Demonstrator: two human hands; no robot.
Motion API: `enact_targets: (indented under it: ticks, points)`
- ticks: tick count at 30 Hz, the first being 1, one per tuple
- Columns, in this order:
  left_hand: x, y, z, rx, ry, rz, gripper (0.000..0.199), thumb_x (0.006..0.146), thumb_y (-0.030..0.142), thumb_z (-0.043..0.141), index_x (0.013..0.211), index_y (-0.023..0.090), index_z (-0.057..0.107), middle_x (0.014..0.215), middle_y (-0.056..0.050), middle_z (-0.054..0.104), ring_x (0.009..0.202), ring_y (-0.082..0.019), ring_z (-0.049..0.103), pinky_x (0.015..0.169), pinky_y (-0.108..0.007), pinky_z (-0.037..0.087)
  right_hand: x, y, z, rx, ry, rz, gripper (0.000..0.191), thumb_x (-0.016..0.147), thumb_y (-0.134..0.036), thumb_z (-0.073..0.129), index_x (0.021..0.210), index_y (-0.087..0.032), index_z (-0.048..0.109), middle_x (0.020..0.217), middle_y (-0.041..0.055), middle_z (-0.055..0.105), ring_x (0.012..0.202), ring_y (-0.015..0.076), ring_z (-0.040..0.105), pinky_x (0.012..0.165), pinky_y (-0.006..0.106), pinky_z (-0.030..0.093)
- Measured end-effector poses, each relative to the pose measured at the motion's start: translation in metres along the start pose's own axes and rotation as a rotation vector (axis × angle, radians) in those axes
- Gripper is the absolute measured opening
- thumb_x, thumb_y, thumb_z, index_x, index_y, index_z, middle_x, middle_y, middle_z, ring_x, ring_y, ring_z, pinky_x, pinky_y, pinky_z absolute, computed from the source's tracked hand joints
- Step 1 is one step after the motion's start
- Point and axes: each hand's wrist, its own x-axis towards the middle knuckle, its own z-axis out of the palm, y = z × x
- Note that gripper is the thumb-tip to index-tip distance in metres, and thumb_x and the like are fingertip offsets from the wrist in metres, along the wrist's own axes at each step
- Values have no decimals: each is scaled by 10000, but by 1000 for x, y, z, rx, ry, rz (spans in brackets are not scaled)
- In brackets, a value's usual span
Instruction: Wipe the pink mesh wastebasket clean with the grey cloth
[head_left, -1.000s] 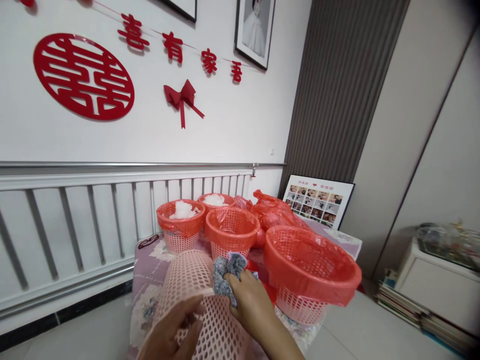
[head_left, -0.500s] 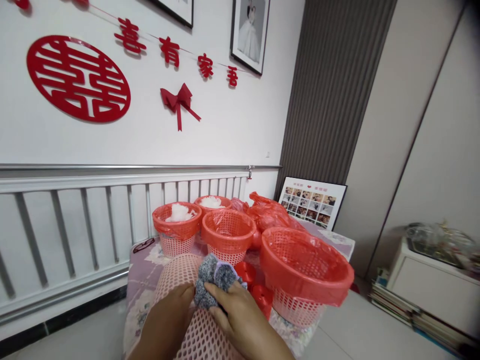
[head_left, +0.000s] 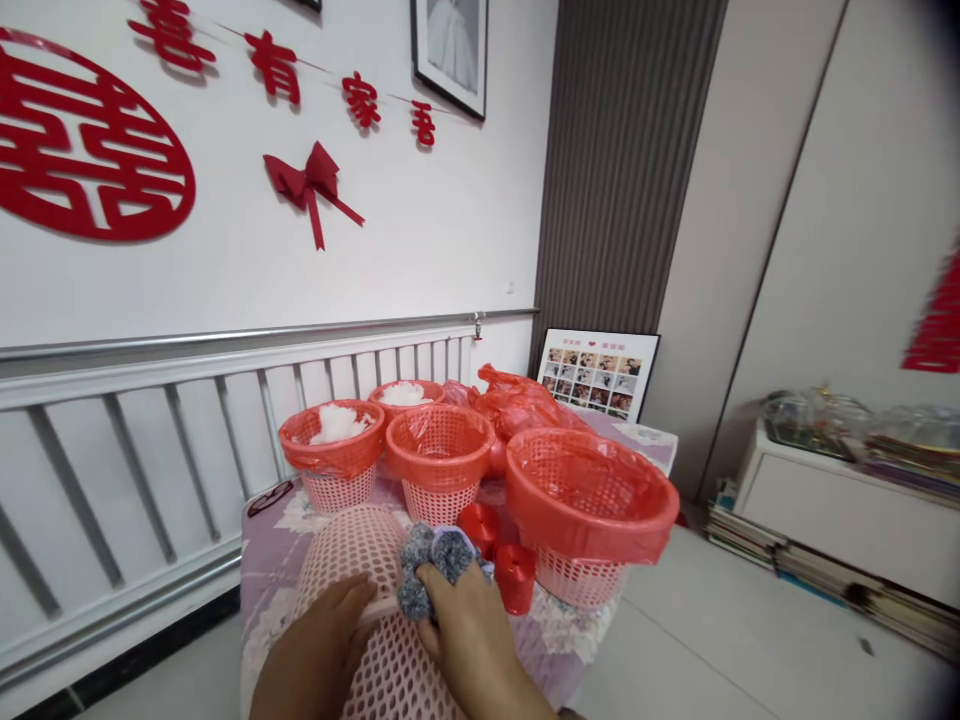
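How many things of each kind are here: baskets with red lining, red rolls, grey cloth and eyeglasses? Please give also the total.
Red-lined baskets: 4
Red rolls: 2
Grey cloth, in the right hand: 1
Pair of eyeglasses: 1
Total: 8

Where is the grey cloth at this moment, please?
In the head view, the grey cloth is bunched in the right hand, at the lower middle, by the bare pink basket, just left of the red rolls.

Red-lined pink mesh plastic baskets (head_left: 441, 468), four; bare pale-pink mesh basket (head_left: 349, 550), one; glossy red ribbon rolls (head_left: 515, 580), two; speckled grey cloth (head_left: 418, 568), one.
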Motion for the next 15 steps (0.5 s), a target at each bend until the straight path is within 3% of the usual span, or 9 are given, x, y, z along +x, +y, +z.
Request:
enact_targets:
  ticks: [8,11,15]
  points:
    - [-4,-18,13,-4,72,8,491,970,407,383,1291,188,683,1383,-114,673,1268,-272,643,1051,-461,535,-28,33,32,13,130,137,431,742,-82,631,1135,-238,715,1015,107,720,937,292,662,785,377,530]
    - [-9,-33,23,-61,58,-24,544,972,468,334,1317,204,660,1416,-89,651,1296,-256,624,1086,-471,509,-39,48,44,19,108,180,444,739,-85,613,1151,-223,704,1013,105,729,926,279,683,782,361,545]
    - [-15,-51,36,-125,123,-67,573,962,506,310,1336,218,634,1419,-50,652,1307,-241,618,1114,-481,489,-56,61,63,125,27,321,426,798,-114,592,1206,-196,682,1056,113,742,969,271,707,833,355,555]
